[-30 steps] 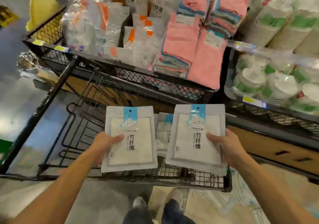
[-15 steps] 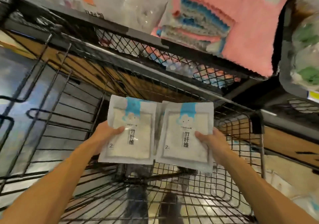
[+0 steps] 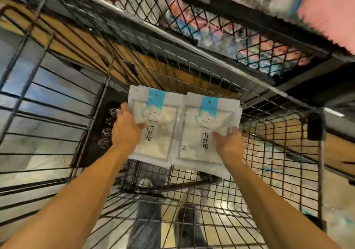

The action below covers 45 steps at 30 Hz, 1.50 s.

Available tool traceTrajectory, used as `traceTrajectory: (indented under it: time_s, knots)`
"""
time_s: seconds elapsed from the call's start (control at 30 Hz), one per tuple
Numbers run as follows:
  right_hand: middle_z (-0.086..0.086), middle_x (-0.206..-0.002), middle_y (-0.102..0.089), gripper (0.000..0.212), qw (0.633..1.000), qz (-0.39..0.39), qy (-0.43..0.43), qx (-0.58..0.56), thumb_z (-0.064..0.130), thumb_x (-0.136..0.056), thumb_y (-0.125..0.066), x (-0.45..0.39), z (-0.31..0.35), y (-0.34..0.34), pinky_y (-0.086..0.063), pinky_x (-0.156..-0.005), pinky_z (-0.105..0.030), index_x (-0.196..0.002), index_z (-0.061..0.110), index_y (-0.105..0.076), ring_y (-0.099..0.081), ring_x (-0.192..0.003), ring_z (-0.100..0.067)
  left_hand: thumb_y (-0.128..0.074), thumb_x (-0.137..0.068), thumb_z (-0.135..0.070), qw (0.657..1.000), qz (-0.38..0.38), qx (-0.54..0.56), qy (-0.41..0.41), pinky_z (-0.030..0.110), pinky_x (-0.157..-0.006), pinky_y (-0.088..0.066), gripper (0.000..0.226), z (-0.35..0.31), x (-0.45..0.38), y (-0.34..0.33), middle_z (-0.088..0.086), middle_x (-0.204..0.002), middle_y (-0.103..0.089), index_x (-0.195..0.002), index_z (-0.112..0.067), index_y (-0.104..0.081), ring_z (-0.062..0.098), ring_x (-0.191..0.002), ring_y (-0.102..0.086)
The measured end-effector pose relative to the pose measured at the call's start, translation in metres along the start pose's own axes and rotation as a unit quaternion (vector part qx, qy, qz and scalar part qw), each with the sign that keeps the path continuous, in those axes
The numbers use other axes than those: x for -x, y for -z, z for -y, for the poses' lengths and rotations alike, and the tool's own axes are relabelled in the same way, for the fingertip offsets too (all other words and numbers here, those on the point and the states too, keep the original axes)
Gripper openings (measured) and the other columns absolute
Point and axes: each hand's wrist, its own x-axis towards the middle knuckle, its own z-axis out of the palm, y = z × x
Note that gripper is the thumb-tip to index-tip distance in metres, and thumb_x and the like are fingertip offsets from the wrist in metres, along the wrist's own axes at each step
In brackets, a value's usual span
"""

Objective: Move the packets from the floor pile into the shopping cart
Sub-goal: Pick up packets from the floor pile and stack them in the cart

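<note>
Inside the black wire shopping cart (image 3: 269, 172), the left hand (image 3: 125, 129) and right hand (image 3: 228, 143) each pinch a flat white packet (image 3: 159, 133), (image 3: 203, 131), side by side above its floor.

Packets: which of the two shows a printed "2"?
The right packet, held by the right hand; its "2" sits at the lower left corner. On the left packet, the left hand covers that corner.
</note>
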Motion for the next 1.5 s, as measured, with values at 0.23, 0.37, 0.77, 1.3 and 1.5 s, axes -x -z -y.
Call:
traceTrajectory:
  time_s: [0.23, 0.37, 0.77, 1.3, 1.5]
  knots:
    - [-0.011, -0.131, -0.048, 0.064, 0.975, -0.068, 0.107, 0.18, 0.039, -0.084, -0.08, 0.009, 0.013, 0.012, -0.04, -0.102, -0.051, -0.129, 0.013, -0.042, -0.045, -0.124, -0.032, -0.074, -0.079, -0.059, 0.931, -0.063, -0.319, -0.165, 0.044, -0.094, -0.042, 0.086, -0.012, 0.006, 0.016, 0.01, -0.135, -0.048, -0.145, -0.019, -0.036, 0.029, -0.117, -0.049]
    - [-0.007, -0.139, -0.048, 0.065, 0.96, -0.036, 0.188, 0.204, 0.052, -0.088, -0.072, 0.032, 0.028, 0.044, -0.039, -0.108, -0.058, -0.14, 0.024, -0.045, -0.045, -0.129, -0.031, -0.046, -0.09, -0.068, 0.93, -0.077, -0.308, -0.185, 0.05, -0.097, -0.037, 0.074, -0.032, 0.022, 0.043, 0.008, -0.135, -0.053, -0.146, -0.019, -0.046, 0.029, -0.121, -0.049]
    - [-0.003, -0.154, -0.049, 0.064, 0.934, -0.093, 0.292, 0.182, 0.062, -0.095, -0.053, 0.129, 0.135, 0.24, -0.02, -0.119, -0.066, -0.149, 0.028, -0.05, -0.04, -0.144, -0.03, -0.028, -0.093, -0.077, 0.941, -0.076, -0.246, -0.219, 0.062, -0.118, -0.019, 0.078, -0.199, 0.125, 0.22, 0.005, -0.16, -0.037, -0.154, -0.029, -0.04, 0.029, -0.148, -0.032]
    - [0.0, -0.14, -0.062, 0.056, 0.924, -0.278, 0.233, 0.118, 0.062, -0.097, -0.05, 0.283, 0.113, 0.442, -0.046, -0.104, -0.05, -0.141, 0.029, -0.057, -0.057, -0.128, -0.028, -0.025, -0.096, -0.073, 0.869, -0.16, -0.223, -0.411, 0.057, -0.117, -0.023, 0.07, -0.326, 0.269, 0.361, 0.003, -0.157, -0.041, -0.151, -0.032, -0.041, 0.028, -0.144, -0.036]
    - [-0.001, -0.137, -0.065, 0.065, 0.926, -0.347, 0.114, 0.093, 0.069, -0.094, -0.048, 0.354, 0.06, 0.454, -0.052, -0.099, -0.049, -0.147, 0.03, -0.053, -0.062, -0.122, -0.029, -0.025, -0.096, -0.074, 0.819, -0.115, -0.222, -0.516, 0.057, -0.115, -0.024, 0.069, -0.332, 0.306, 0.355, 0.0, -0.156, -0.042, -0.15, -0.034, -0.042, 0.029, -0.142, -0.038]
